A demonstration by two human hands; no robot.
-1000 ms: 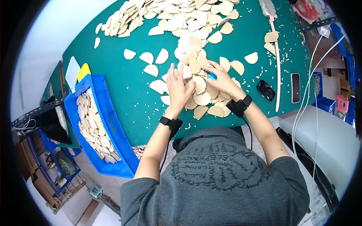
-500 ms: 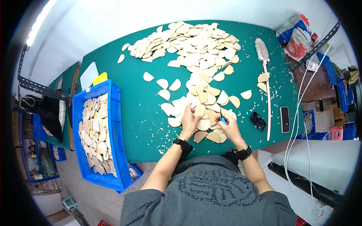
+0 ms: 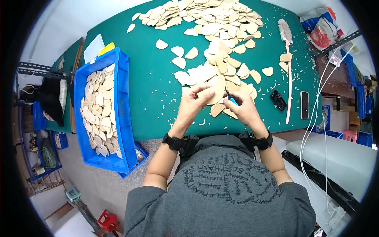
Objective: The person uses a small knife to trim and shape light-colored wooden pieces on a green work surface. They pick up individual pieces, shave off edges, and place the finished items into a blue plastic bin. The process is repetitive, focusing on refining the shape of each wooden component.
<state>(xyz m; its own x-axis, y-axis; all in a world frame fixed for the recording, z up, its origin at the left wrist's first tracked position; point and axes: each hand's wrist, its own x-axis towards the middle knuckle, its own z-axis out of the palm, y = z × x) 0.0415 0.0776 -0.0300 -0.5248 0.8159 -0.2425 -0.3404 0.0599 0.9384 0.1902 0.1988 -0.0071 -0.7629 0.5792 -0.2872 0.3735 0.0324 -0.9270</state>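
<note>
My left hand [image 3: 193, 102] pinches a flat, pale beige half-round piece [image 3: 218, 91] between thumb and fingers, lifted above the near part of the pile. In my right hand [image 3: 245, 108] is a small blue-handled cutting tool [image 3: 232, 99] with a thin dark tip. The tip is at the right edge of the held piece; whether it touches cannot be made out. Under and beyond my hands, similar half-round pieces [image 3: 242, 71] lie loosely overlapped on the green tabletop [image 3: 150, 87]. A few lie close to my wrists, such as one beige piece [image 3: 216, 110].
A blue crate [image 3: 125, 102] full of such pieces stands at the left. A larger heap [image 3: 205, 17] covers the far side. At the right lie a long-handled fluffy duster [image 3: 288, 79], a black object [image 3: 278, 100], a phone [image 3: 304, 105] and pale scraps. White cables [image 3: 312, 126] hang beyond.
The whole scene has shifted upward in the picture. My left hand has raised a half-round piece off the pile, and my right hand has brought the blue-handled tool to its edge.
</note>
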